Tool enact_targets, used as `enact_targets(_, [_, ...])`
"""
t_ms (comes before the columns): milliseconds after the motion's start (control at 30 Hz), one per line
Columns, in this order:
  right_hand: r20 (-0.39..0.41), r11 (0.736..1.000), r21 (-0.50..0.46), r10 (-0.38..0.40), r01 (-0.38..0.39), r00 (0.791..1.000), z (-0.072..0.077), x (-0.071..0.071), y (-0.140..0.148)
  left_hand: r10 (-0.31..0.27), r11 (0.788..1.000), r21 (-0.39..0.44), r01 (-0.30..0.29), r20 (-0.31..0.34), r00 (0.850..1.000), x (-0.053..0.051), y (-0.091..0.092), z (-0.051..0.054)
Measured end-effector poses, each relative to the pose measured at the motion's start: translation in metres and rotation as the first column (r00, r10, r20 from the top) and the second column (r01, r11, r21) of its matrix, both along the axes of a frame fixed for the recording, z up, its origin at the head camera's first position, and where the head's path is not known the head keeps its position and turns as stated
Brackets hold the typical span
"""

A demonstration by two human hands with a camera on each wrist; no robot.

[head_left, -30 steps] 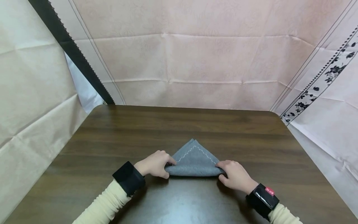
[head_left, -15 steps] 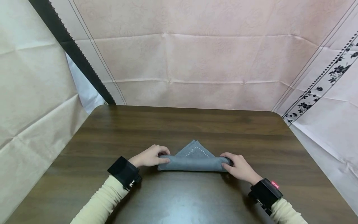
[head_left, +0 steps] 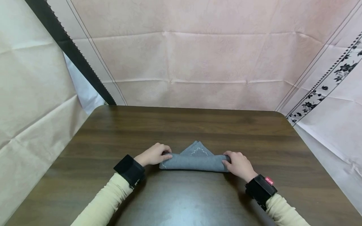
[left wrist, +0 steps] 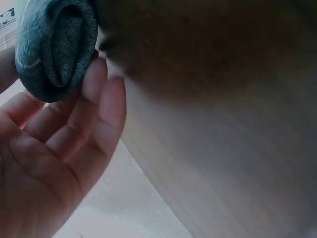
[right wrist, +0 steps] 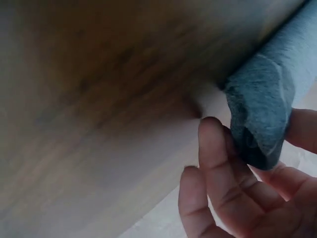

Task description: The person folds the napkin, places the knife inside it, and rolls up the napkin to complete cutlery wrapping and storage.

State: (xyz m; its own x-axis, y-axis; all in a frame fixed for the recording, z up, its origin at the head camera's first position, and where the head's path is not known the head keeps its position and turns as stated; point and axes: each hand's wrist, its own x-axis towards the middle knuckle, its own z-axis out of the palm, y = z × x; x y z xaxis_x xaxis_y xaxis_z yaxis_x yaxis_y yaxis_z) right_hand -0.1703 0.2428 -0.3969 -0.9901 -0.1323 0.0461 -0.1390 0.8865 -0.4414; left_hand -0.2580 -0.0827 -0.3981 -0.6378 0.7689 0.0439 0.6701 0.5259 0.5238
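A blue-grey cloth [head_left: 195, 162] with a white stitched line lies on the table, rolled up from its near side into a thick tube. Beyond the tube, a pointed flap of it stays flat. My left hand [head_left: 155, 154] grips the tube's left end, thumb on the near side. At the other end, my right hand [head_left: 240, 164] holds the tube in the same way. Spiralled layers show at the cloth's end [left wrist: 64, 49] in the left wrist view, with fingers curled under it. The right wrist view shows the folded cloth end [right wrist: 262, 99] between thumb and fingers.
The dark brown wooden table [head_left: 181, 125] has rounded far corners. Pale creased sheets [head_left: 198, 59] hang behind it and at both sides. A black strip [head_left: 73, 53] runs down the left sheet, and a floral band [head_left: 325, 88] crosses the right one.
The cloth has been rolled further away from me; the tube has grown wider and its flat tip smaller. Both hands have moved slightly forward with it.
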Motion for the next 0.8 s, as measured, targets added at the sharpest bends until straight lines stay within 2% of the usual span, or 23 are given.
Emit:
enact_targets(167, [-0.041,0.990,0.137,-0.021,0.026,0.999,0.000,-0.002,-0.007,0.038,0.999,-0.024,-0.038,0.016,0.999,-0.001,0.003,0.005])
enact_targets(300, [-0.066,0.980,0.198,-0.007,0.020,0.998,0.001,-0.004,-0.011,0.049,0.998,-0.027,-0.048,0.024,0.999,0.000,0.001,0.007])
enact_targets(600, [-0.083,0.973,0.228,-0.009,0.028,0.997,0.003,-0.009,-0.013,0.102,0.991,-0.091,-0.097,0.047,0.994,-0.006,0.004,0.007])
enact_targets(733, [-0.144,0.971,0.237,0.001,0.033,0.990,0.000,-0.010,-0.012,0.129,0.985,-0.122,-0.122,0.052,0.990,-0.009,0.007,0.005])
enact_targets(800, [-0.186,0.970,0.242,0.019,0.027,0.982,-0.003,-0.010,-0.012,0.133,0.984,-0.124,-0.128,0.031,0.991,-0.009,0.008,0.003])
